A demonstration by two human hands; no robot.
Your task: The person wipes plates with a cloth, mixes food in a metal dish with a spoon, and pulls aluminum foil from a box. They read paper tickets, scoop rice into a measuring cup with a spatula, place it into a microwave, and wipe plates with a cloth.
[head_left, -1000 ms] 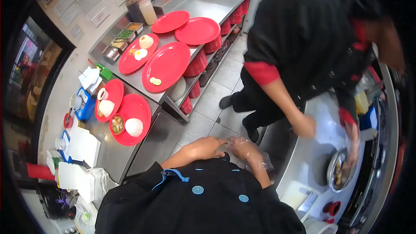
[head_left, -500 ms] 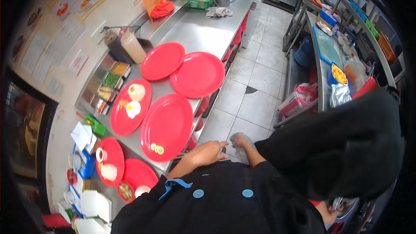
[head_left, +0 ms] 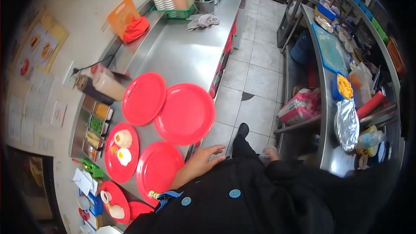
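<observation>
My left hand [head_left: 200, 161] is bare and empty, thumb and fingers apart, in front of my body beside a red oval plate [head_left: 160, 167] with cucumber slices [head_left: 154, 194] at its lower edge. Over the floor to the right is my right hand [head_left: 270, 152], in a clear plastic glove; it is small and its fingers are not clear. Two empty red plates [head_left: 144, 99] [head_left: 185, 113] overlap on the steel counter. To their left, another red plate [head_left: 115, 164] holds rice [head_left: 123, 139] and a fried egg [head_left: 124, 157].
Squeeze bottles [head_left: 107, 85] and trays of toppings [head_left: 96, 124] line the wall. A grey cloth [head_left: 203, 22] lies by a green basket [head_left: 177, 14]. Across the tiled aisle [head_left: 225, 99], a shelf holds a blue cutting board [head_left: 329, 50] and a foil-wrapped item [head_left: 346, 125].
The view has turned toward the far aisle and moved closer to the plates. The co-worker, earlier at the right, is now barely distinguishable at the lower right. My left hand stays open.
</observation>
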